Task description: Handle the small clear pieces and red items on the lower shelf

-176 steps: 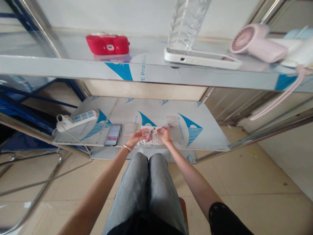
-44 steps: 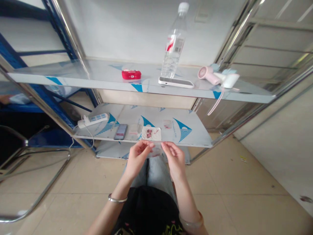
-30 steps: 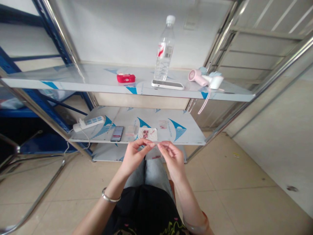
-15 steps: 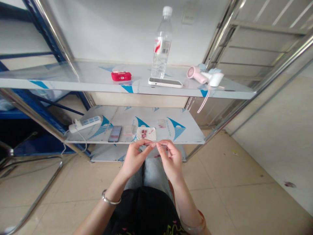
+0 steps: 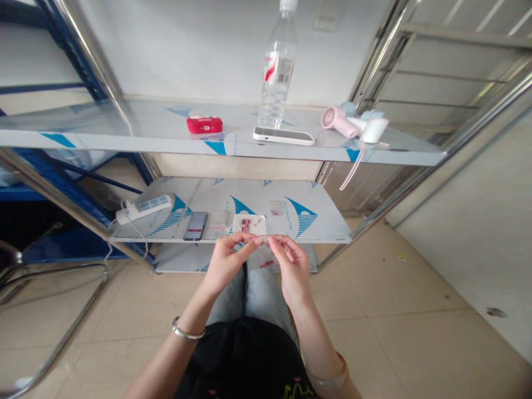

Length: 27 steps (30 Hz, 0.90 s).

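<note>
My left hand (image 5: 226, 262) and my right hand (image 5: 290, 266) are raised above my knees, both pinching the top edge of a small clear plastic bag (image 5: 262, 252) that holds small red pieces. Just beyond my fingertips, on the lower shelf (image 5: 324, 227), lies a white pad with small red pieces (image 5: 249, 224). Beside the pad lie two more small clear bags, one to its left (image 5: 219, 220) and one to its right (image 5: 275, 208).
A phone (image 5: 194, 225) and a power strip (image 5: 139, 207) lie on the lower shelf. The upper shelf (image 5: 124, 133) holds a red case (image 5: 204, 124), a water bottle (image 5: 276, 66), a white phone (image 5: 284, 136) and a pink handheld fan (image 5: 338, 122). A chair frame (image 5: 50, 310) stands at left.
My hands left the lower shelf and drew back toward me, lifting the small clear bag. In the last second they stay pinched on its top edge while the view shifts slightly.
</note>
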### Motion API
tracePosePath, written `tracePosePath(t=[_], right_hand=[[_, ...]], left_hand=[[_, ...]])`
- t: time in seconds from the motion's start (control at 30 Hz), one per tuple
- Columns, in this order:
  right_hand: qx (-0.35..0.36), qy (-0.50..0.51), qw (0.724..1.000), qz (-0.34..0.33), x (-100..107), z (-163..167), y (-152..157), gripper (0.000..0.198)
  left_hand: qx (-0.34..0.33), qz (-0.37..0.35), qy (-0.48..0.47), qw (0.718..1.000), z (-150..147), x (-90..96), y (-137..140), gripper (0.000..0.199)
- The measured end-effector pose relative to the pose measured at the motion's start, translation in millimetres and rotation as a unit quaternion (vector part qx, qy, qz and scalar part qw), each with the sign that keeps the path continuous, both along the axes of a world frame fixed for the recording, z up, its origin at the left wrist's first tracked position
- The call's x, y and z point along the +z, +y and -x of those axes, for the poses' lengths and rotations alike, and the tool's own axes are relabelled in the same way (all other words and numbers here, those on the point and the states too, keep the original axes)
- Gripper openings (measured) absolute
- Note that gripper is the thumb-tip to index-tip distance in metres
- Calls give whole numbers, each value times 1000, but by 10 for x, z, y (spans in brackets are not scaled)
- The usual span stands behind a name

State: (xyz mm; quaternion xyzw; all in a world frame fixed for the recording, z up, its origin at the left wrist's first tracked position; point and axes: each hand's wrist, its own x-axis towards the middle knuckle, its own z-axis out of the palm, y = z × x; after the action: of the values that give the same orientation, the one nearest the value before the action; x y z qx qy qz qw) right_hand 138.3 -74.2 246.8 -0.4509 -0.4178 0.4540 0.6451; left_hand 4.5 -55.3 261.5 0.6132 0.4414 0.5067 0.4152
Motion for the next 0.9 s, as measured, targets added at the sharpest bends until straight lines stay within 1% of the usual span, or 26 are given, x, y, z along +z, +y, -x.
tracePosePath(t=[0.13, 0.3, 0.37, 0.47, 0.6, 0.7, 0.8, 0.9], right_hand=[[-17, -10, 1000, -16, -26, 29, 41, 23], [-33, -5, 999, -12, -86, 82, 65, 28], [-29, -2, 999, -13, -91, 89, 68, 28], [-4, 9, 1000, -15, -74, 83, 63, 23], [27, 14, 999, -31, -38, 74, 51, 16], [38, 12, 999, -29, -37, 73, 51, 15], [35, 8, 999, -28, -68, 72, 67, 17], [12, 11, 999, -29, -106, 75, 87, 18]], left_hand=[[6, 1, -26, 1000, -13, -22, 15, 20], [32, 3, -54, 998, -42, -62, 10, 22], [38, 4, -59, 997, -39, -75, 11, 20], [39, 10, -62, 997, -25, -90, 11, 18], [31, 28, -80, 996, -28, -93, -3, 16], [21, 44, -95, 994, -40, -92, -11, 17], [19, 44, -93, 995, -44, -108, -9, 18], [22, 28, -92, 995, -42, -143, -4, 19]])
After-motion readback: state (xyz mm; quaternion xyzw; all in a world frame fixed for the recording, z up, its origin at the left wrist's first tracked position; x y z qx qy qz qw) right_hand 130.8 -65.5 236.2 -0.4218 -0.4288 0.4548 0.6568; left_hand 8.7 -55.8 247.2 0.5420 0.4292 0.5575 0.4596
